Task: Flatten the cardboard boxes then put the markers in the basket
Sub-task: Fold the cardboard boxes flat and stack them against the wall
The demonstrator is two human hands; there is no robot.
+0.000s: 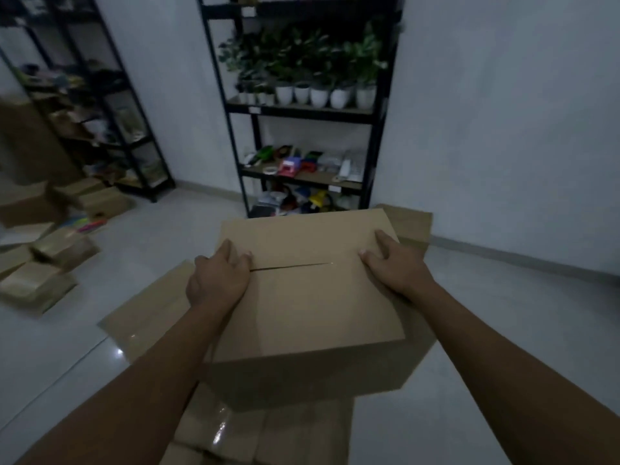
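Note:
A closed brown cardboard box (312,307) stands in front of me on top of flattened cardboard sheets (147,313). Its two top flaps meet at a seam with a narrow slit. My left hand (218,280) rests on the left end of the top, thumb at the slit. My right hand (396,263) lies on the right end, fingers spread over the edge. Both hands press or grip the box top. A heap of coloured markers (89,223) lies on the floor far left. No basket is clearly visible.
Several small cardboard boxes (50,263) lie on the tiled floor at left. A black shelf (302,109) with potted plants and coloured items stands straight ahead against the wall. Another black shelf (100,105) stands at the left. More cardboard (412,223) lies behind the box.

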